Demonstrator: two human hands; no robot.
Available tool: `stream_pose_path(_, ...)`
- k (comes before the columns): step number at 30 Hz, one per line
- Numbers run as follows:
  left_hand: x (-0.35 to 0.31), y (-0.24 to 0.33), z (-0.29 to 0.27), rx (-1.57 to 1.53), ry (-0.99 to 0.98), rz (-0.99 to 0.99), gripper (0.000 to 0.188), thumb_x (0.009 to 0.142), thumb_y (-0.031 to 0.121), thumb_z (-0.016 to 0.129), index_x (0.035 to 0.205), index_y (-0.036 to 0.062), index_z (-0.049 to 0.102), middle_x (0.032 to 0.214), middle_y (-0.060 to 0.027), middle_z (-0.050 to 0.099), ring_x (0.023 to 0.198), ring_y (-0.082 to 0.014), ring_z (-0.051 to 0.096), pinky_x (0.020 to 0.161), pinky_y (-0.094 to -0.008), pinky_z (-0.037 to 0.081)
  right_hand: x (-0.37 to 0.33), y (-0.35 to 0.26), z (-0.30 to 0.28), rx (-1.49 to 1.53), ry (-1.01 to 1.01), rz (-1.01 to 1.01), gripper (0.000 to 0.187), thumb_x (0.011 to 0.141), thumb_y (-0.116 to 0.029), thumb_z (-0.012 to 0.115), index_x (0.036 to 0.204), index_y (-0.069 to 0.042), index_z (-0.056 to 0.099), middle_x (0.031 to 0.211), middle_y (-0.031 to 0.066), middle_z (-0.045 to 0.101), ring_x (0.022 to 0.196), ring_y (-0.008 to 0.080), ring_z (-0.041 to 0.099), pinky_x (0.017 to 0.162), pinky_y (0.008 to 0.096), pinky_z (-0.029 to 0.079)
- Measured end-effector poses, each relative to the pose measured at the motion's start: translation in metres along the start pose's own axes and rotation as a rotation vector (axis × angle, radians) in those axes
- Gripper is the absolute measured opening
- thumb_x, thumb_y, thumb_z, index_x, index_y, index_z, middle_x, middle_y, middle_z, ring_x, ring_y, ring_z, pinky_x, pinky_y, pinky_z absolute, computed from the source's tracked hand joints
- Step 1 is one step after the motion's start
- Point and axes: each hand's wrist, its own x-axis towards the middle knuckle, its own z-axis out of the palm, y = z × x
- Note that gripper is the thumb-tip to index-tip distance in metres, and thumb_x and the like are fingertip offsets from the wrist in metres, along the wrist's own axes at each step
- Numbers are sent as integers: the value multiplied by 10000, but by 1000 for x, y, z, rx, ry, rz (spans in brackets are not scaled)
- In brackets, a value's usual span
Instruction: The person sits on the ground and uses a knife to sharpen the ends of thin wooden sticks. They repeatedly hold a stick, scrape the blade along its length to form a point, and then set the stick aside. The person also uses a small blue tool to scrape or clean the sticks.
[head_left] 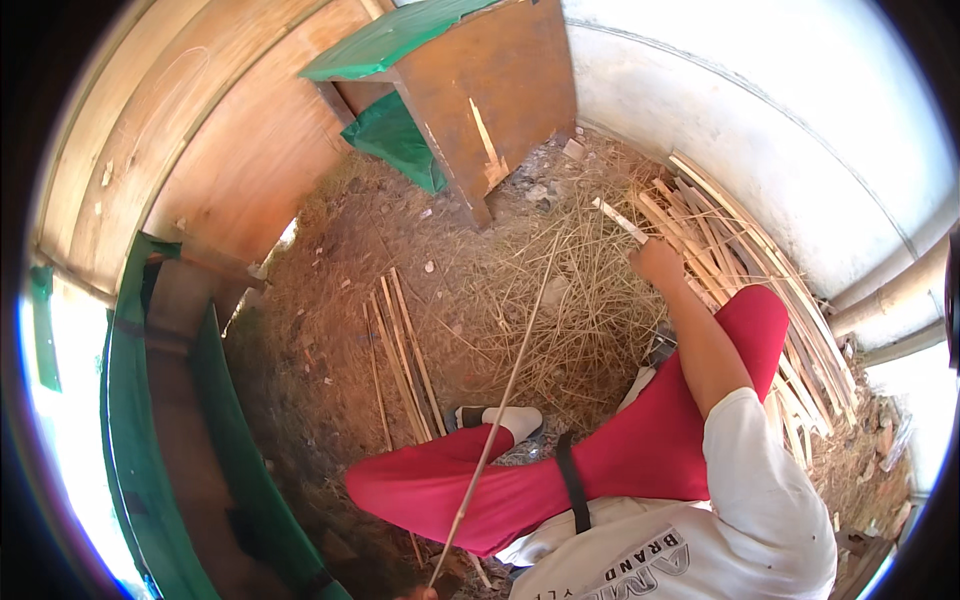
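My right hand (658, 264) reaches forward over my red-trousered knee and is closed on a pale flat bamboo strip (620, 220). The strip sticks up and left out of the pile of bamboo strips (760, 290) along the white wall. Only a sliver of my left hand (416, 593) shows at the bottom edge. It grips the lower end of a long thin stick (505, 385) that slants up across my leg towards the straw.
Dry straw (520, 290) covers the ground. Several bamboo strips (400, 355) lie in front of my foot. A brown wooden cabinet (490, 90) with a green top stands ahead. A wooden wall and green boards (230, 470) are on the left, pipes (895, 295) on the right.
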Motion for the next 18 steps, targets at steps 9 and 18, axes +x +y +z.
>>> stream_pose_path(9, 96, 8, -32, 347, 233, 491, 172, 939, 168, 702, 876, 29, 622, 642, -182, 643, 550, -376, 656, 515, -466, 510, -72, -100, -109, 1047, -143, -130, 795, 890, -691, 640, 1065, 83, 688, 885, 155, 701, 586, 219, 603, 598, 398, 492)
stream_pose_path(18, 237, 60, -33, 179, 381, 747, 212, 853, 168, 814, 831, -6, 695, 633, -185, 635, 527, -329, 647, 508, -394, 493, -38, -51, -111, 1156, 103, 14, 461, 923, -333, 770, 1157, 38, 631, 867, 55, 636, 585, 88, 446, 509, 281, 372)
